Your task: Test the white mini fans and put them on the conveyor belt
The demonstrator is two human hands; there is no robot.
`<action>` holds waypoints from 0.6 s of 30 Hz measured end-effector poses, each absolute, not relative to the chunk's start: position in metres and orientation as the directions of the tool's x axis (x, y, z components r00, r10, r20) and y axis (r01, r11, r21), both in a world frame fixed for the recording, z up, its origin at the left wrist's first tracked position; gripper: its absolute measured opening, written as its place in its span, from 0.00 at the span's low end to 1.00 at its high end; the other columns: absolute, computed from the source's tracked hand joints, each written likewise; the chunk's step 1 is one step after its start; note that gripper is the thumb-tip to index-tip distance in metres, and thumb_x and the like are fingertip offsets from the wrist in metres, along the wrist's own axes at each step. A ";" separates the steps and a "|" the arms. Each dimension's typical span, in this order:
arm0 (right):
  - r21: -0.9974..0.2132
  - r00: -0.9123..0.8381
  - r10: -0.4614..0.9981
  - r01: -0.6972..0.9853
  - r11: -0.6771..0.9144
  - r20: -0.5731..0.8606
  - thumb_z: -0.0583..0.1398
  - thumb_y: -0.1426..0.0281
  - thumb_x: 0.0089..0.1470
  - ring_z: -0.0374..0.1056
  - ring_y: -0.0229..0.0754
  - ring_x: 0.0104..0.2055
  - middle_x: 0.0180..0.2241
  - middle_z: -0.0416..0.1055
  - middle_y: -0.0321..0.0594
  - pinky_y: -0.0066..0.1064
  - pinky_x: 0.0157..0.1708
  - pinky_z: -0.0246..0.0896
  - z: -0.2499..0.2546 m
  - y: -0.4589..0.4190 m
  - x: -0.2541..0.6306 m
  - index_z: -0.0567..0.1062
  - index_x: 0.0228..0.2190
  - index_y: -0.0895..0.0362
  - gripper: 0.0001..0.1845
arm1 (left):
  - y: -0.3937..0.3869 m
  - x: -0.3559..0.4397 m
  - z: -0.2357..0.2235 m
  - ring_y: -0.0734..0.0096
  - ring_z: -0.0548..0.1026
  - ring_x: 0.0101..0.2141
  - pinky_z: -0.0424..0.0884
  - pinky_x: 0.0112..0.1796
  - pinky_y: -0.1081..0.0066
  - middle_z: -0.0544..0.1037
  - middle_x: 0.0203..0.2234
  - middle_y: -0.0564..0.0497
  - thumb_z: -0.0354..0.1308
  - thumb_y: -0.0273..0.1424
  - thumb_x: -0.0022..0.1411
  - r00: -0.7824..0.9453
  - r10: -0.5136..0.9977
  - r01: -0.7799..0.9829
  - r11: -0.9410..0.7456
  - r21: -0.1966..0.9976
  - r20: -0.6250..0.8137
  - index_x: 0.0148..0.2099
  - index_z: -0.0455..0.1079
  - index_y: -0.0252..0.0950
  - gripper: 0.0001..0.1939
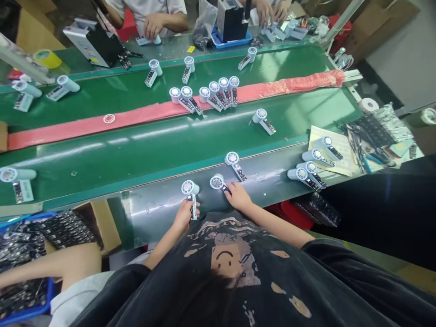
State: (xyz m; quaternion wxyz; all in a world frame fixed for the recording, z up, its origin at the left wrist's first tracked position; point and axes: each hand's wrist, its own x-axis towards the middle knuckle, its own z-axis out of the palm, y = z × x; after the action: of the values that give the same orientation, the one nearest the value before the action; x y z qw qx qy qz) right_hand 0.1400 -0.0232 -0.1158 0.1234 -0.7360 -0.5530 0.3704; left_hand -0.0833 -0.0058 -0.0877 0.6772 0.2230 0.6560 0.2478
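Note:
My left hand is wrapped round the handle of a light-blue handheld fan, whose round head points away from me. The handle's open side shows a circuit board. Just to the right, my right hand has its fingers closed on the handle of a second handheld fan, its head at the metal ledge. Behind that hand a third fan lies on the ledge with its board exposed.
A green conveyor belt runs across, with a pink strip carrying several fans. More fans lie at the right by tools. At lower left, a co-worker's arm crosses a blue crate of dark parts. Co-workers' hands handle fans opposite.

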 end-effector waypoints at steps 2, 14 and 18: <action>-0.541 0.117 0.920 0.778 -0.319 -0.374 0.58 0.71 0.61 0.63 0.57 0.58 0.53 0.70 0.54 0.48 0.61 0.56 -0.117 -0.027 0.145 0.71 0.59 0.58 0.24 | -0.009 -0.087 -0.091 0.76 0.67 0.16 0.66 0.20 0.74 0.73 0.21 0.55 0.57 0.33 0.52 0.001 0.613 -0.030 0.790 0.612 -0.790 0.33 0.63 0.37 0.07; -0.358 0.152 0.943 0.897 -0.258 -0.297 0.55 0.69 0.64 0.65 0.56 0.53 0.52 0.70 0.52 0.45 0.55 0.61 -0.118 -0.021 0.160 0.74 0.58 0.55 0.23 | -0.006 -0.092 -0.086 0.76 0.68 0.17 0.67 0.22 0.74 0.72 0.20 0.56 0.60 0.33 0.52 0.006 0.651 0.002 0.759 0.651 -0.759 0.34 0.64 0.38 0.09; -0.308 0.168 0.935 0.913 -0.267 -0.313 0.56 0.68 0.64 0.65 0.56 0.52 0.50 0.71 0.52 0.45 0.52 0.61 -0.112 -0.022 0.159 0.75 0.57 0.54 0.22 | 0.004 -0.078 -0.082 0.76 0.68 0.18 0.66 0.23 0.74 0.71 0.20 0.57 0.61 0.35 0.53 0.050 0.695 0.015 0.717 0.696 -0.717 0.35 0.64 0.38 0.11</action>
State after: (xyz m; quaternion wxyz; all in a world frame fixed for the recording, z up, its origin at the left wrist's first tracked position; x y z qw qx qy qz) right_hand 0.1586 -0.0218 -0.1121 0.0243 -0.7638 -0.6049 0.2238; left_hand -0.0778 0.0039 -0.0818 0.6694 0.2771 0.6408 0.2540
